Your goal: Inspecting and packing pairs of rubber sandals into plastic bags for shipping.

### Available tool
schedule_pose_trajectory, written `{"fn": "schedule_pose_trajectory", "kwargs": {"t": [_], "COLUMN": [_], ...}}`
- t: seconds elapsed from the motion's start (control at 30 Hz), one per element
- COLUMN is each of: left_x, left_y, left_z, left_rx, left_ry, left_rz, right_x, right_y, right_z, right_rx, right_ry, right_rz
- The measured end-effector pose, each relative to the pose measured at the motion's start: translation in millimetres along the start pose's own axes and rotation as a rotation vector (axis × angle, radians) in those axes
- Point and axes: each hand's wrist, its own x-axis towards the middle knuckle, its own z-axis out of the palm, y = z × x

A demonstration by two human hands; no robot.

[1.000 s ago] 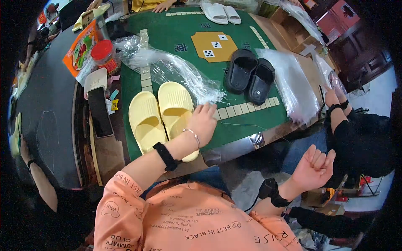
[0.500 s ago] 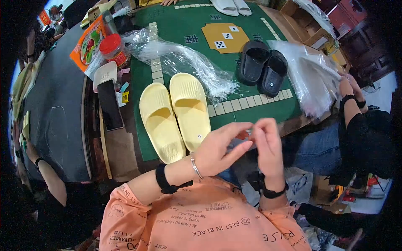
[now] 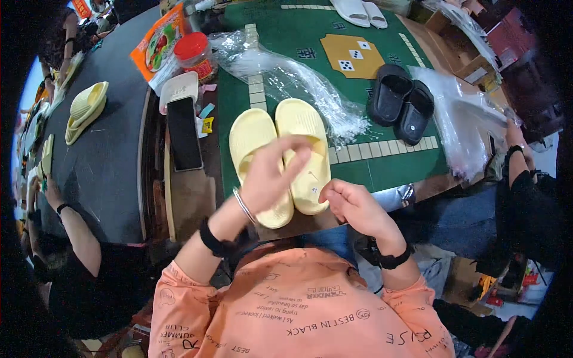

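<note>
Two pale yellow slide slippers, the left slipper and the right slipper, lie side by side on the green mat, toes away from me. Over their middle is my left hand, smeared by motion, with thumb and fingers apart and nothing visible between them. My right hand is beside the right slipper's heel, its fingers curled and pinched together. Whether they hold anything is hidden. A small white sticker marks that slipper's insole, and a thin sliver shows just above it.
Clear plastic ties or bags spread beyond the slippers. Black slippers and plastic bags are at right, by another person's hand. A phone and red-lidded jar stand left. More yellow slippers lie on the dark table.
My hands, together at the fingertips before, have separated; the left is now over the slippers, the right by the heel. The view has shifted, showing yellow slippers on the dark table.
</note>
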Motion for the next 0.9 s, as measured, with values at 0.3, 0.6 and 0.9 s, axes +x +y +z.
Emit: {"fn": "schedule_pose_trajectory", "kwargs": {"t": [0.3, 0.6, 0.9], "left_x": [51.6, 61.7, 57.7], "left_y": [-132.3, -173.1, -150.9], "left_z": [-56.6, -55.6, -44.3], "left_rx": [0.455, 0.633, 0.384], "left_ry": [0.042, -0.343, -0.067], "left_rz": [-0.444, -0.325, -0.637], "right_x": [93.4, 156.6, 130.2], "right_y": [28.9, -3.7, 13.7], "right_z": [56.7, 108.0, 81.7], "right_rx": [1.06, 1.057, 0.83], "right_ry": [-0.319, 0.031, -0.136], "right_rz": [0.357, 0.198, 0.071]}}
